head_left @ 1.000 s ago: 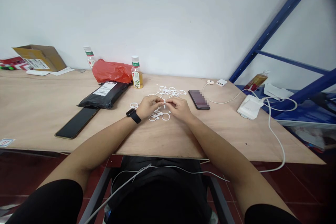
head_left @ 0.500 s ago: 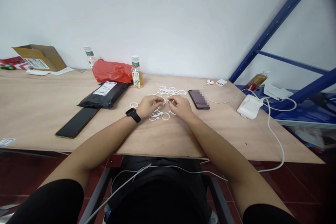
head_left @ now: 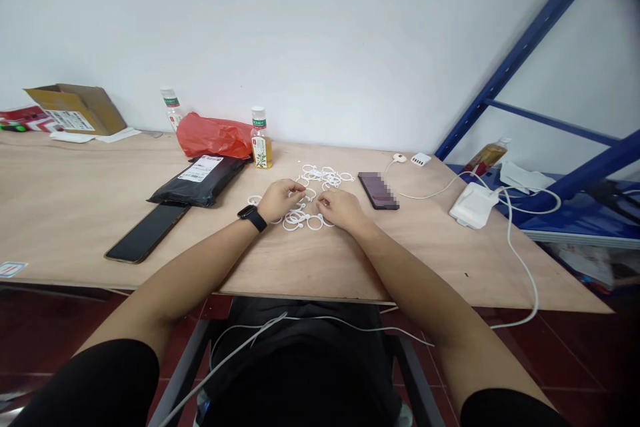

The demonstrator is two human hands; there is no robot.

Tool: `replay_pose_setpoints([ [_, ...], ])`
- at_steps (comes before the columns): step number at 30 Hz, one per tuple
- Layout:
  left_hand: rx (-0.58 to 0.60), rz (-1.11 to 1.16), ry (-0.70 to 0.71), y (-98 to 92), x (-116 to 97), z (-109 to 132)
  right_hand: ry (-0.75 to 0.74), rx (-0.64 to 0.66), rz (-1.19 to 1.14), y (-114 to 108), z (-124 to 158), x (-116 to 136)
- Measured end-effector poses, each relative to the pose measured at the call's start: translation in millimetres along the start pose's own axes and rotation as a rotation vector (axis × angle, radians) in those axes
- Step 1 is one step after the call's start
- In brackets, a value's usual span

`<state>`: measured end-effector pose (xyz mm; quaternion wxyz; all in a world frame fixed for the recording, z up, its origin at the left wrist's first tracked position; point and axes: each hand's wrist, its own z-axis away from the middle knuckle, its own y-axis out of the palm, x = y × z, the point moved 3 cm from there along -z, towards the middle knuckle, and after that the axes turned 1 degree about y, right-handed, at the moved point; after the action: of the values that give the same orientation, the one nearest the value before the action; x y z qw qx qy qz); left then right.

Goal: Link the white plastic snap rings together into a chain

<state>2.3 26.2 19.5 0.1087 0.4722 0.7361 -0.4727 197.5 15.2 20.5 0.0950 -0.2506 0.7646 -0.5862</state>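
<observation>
White wall [head_left: 320, 47] backs a pale wooden counter [head_left: 310, 267], at which you sit. Central to the figure, one white ring [head_left: 315, 194] shows at the fingertips of your left hand [head_left: 279, 201], between it and your right hand [head_left: 343, 208]. Left grip: thumb and finger close together at the rim; whether they grasp it cannot be told. Right grip: fingers curled inward, contents likewise hidden. Loose rings [head_left: 316, 175] surround both hands, many overlapping; a hasty lift would probably drag neighbours if their tabs are caught, and your left wrist, wearing a watch [head_left: 253, 217], might nudge the half-hidden ring [head_left: 254, 197] beside it. Farther out, an upright bottle [head_left: 261, 140] could topple if struck by a forward reach. Sideways travel is limited by a black parcel [head_left: 200, 183] leftward and a dark phone [head_left: 373, 190] rightward. Toward you, plain wood offers room for drawing back, though rings swept past the front edge would likely fall to the red floor [head_left: 565, 353]
</observation>
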Motion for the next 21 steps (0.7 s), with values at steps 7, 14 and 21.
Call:
replay_pose_setpoints([
  [7, -0.004, -0.008, 0.0, -0.2, 0.7, -0.9, -0.076, -0.004, 0.015, 5.4, -4.0, 6.5],
  [14, -0.011, -0.017, -0.007, 0.2, 4.5, -0.6, -0.068, 0.027, 0.024, 3.4, -2.3, 5.2],
  [21, -0.016, -0.015, -0.003, -0.3, 5.5, -0.6, -0.045, -0.005, -0.013, 4.8, -2.7, 1.2],
])
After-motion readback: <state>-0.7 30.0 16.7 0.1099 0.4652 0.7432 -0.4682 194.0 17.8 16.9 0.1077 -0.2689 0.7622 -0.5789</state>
